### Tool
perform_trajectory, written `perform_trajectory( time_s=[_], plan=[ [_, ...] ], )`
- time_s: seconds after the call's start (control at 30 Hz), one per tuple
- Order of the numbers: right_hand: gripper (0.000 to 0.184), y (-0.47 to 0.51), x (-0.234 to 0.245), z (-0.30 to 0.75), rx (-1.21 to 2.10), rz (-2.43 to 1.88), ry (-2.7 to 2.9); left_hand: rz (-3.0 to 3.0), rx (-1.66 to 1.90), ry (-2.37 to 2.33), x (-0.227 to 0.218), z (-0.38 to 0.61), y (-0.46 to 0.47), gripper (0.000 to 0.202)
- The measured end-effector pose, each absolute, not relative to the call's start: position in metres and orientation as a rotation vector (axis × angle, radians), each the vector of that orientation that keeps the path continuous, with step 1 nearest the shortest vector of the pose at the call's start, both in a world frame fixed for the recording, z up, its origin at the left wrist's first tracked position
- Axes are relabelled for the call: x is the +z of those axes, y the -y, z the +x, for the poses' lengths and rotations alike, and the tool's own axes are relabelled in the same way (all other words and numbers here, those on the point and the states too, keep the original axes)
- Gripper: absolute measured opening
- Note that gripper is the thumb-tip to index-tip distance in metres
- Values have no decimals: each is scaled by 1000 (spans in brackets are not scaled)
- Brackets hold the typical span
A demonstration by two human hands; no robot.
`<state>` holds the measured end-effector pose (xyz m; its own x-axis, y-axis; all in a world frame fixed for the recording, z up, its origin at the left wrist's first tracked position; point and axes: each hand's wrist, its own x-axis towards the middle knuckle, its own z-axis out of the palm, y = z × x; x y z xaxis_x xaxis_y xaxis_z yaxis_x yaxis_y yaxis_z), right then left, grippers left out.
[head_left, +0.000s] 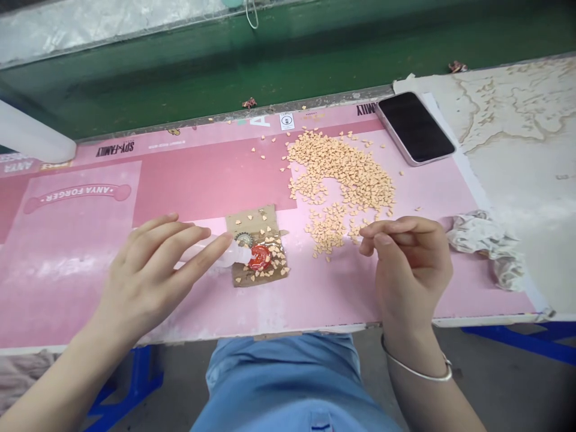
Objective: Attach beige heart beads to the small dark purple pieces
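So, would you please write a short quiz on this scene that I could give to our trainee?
1. Seen from the cardboard, where in the picture is the main pile of small pieces? A) lower left B) upper right C) directly below
2. True or false: the right hand is between the cardboard and the crumpled paper.
3. Fill in the colour: the tip of the bottle is at a small, round ____ disc.

Key: 1 B; 2 true; 3 red.
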<state>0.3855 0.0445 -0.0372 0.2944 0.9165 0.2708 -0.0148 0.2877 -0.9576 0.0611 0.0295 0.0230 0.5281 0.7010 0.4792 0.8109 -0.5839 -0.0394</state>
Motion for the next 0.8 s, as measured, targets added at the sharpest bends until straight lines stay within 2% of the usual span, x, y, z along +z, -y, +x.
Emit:
perform_trajectory(
  time_s=[0.23, 0.8],
  plan=[
    [11, -45, -37, 385, 817, -1082, 1077, -2462, -489, 987, 30, 67, -33, 53],
    [9, -45, -38, 384, 803, -1039, 1082, -2452, -366, 994, 34, 72, -30, 42]
  ],
)
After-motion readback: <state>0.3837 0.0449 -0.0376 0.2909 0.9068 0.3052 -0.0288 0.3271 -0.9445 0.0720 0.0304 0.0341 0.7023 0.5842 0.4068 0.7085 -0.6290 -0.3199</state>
